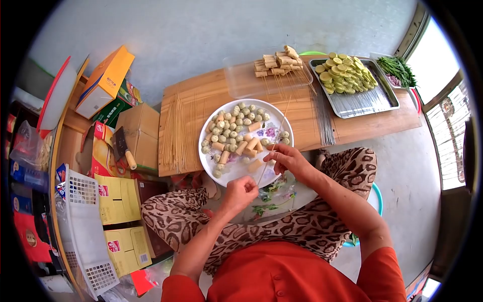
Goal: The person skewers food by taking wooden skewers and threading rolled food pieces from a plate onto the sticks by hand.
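Note:
A thin bamboo skewer (285, 111) slants over the right side of a large white plate (203, 160) with a floral print. Closed at the plate's near rim, my left hand (240, 193) pinches the skewer's lower end. My right hand (291, 161) is at the plate's right rim, its thumb and fingers bent around the middle of the skewer. Pale, green-flecked balls (232, 134) are heaped on the plate's left and far parts. Among them lie short tan cylindrical pieces (241, 147), several near the plate's middle.
Loose bamboo skewers (177, 131) lie on the wooden table (198, 90) left of the plate. Skewered tan rolls (279, 64) are stacked in a clear tray. Farther right are a metal tray (359, 104) of sliced green rounds and green vegetables (397, 70). A cleaver (121, 143) rests by boxes at left.

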Available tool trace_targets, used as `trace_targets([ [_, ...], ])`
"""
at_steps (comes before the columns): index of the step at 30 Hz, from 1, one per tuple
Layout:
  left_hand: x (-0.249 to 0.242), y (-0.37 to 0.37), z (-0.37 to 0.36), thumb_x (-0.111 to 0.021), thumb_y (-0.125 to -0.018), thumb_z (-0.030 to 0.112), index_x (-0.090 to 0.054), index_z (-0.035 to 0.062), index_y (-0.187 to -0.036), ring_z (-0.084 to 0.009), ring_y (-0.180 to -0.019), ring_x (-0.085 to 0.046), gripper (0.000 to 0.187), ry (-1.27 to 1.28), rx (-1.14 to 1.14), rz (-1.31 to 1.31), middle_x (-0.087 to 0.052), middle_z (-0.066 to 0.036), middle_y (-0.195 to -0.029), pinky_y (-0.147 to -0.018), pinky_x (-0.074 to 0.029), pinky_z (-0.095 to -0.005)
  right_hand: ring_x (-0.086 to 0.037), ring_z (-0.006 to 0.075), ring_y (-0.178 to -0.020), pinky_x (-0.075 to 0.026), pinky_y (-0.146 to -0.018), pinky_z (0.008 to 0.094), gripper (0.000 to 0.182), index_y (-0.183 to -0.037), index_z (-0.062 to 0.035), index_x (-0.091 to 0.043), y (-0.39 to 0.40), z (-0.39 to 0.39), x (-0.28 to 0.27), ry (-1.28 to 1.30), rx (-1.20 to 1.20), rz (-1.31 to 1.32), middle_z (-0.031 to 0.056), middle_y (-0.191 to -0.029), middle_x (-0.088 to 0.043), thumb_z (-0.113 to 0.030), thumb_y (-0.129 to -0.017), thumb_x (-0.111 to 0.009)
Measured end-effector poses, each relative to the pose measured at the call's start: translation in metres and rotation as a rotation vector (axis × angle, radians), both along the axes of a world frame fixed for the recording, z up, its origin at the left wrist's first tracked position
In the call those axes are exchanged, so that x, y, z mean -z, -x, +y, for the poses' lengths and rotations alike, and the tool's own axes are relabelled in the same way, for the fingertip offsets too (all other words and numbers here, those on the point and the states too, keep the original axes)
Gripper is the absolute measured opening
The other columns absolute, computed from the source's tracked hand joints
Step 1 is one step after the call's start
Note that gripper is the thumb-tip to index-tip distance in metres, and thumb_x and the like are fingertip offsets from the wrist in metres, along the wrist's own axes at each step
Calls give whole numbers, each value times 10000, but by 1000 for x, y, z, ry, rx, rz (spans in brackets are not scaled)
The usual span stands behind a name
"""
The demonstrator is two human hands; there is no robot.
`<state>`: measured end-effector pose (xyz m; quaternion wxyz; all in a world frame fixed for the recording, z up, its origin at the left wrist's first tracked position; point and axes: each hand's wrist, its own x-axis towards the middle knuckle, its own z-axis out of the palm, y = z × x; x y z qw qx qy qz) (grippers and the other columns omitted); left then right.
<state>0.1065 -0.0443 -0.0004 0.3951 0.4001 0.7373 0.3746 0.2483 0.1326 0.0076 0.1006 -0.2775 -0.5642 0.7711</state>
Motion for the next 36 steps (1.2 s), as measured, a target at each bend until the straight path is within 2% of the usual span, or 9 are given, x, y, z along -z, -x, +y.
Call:
trace_targets([
  [3,-3,-7,7,-606,-856,74,-586,-7,-830,-66,-516,-557,87,-58,122,87,-588,-15,-634,-479,-457,-212,-535,89,-605,-424,-574,223,274,-1142,-21,-550,0,4,3,112,19,10,55,-896,-668,-226,-971,-488],
  [7,-2,15,26,-595,-889,94,-595,-20,-865,-79,-546,-568,117,-40,-11,-469,-594,-28,-696,-475,-461,-209,-496,81,-565,-402,-543,219,235,-1087,-26,-583,-3,14,-2,68,142,78,33,-728,-631,-200,-975,-471],
  [9,25,44,41,-615,-874,116,-594,-3,-916,-88,-584,-582,127,-68,-64,-354,-588,-31,-687,-494,-475,-241,-482,74,-543,-388,-524,208,236,-1090,-22,-593,-5,14,-7,24,188,118,25,-675,-611,-188,-969,-475],
  [11,36,63,56,-665,-808,123,-616,38,-921,-246,-688,-621,150,-188,-101,391,-612,-92,-786,-622,-507,-353,-461,68,-515,-373,-498,202,223,-1104,-27,-591,-6,14,-11,-15,127,79,21,-636,-581,-161,-971,-471],
  [14,34,63,70,-690,-760,113,-620,69,-952,-335,-831,-609,209,-116,-114,717,-577,-121,-917,-717,-493,-419,-455,67,-493,-376,-479,206,247,-1163,-34,-557,-8,6,-11,-36,58,26,15,-610,-563,-172,-977,-471],
  [22,53,66,83,-680,-760,95,-622,43,-1018,-329,-852,-604,270,52,-108,820,-582,-139,-922,-712,-486,-405,-453,52,-496,-377,-478,213,277,-1160,-26,-567,-12,4,-8,-99,-63,-26,-1,-577,-539,-213,-1000,-438],
  [25,50,98,86,-655,-794,102,-623,21,-1064,-229,-799,-623,284,-88,-153,636,-625,-104,-909,-676,-491,-341,-432,52,-486,-356,-469,214,294,-1147,-25,-585,-13,1,-21,-111,-112,-66,-6,-561,-525,-226,-1005,-424],
  [28,14,124,85,-597,-884,150,-617,7,-1087,-94,-772,-606,249,-69,-290,-263,-636,-28,-909,-660,-491,-225,-413,47,-472,-335,-462,211,307,-1180,-31,-581,-13,-6,-32,-100,-179,-34,-19,-541,-494,-228,-1004,-424],
  [36,-18,156,70,-597,-905,190,-575,37,-1077,-168,-814,-603,231,-312,-379,-809,-617,-80,-902,-748,-524,-316,-416,40,-439,-328,-450,205,304,-1227,-38,-561,-8,-21,-43,-57,-294,29,-33,-494,-441,-194,-994,-443],
])
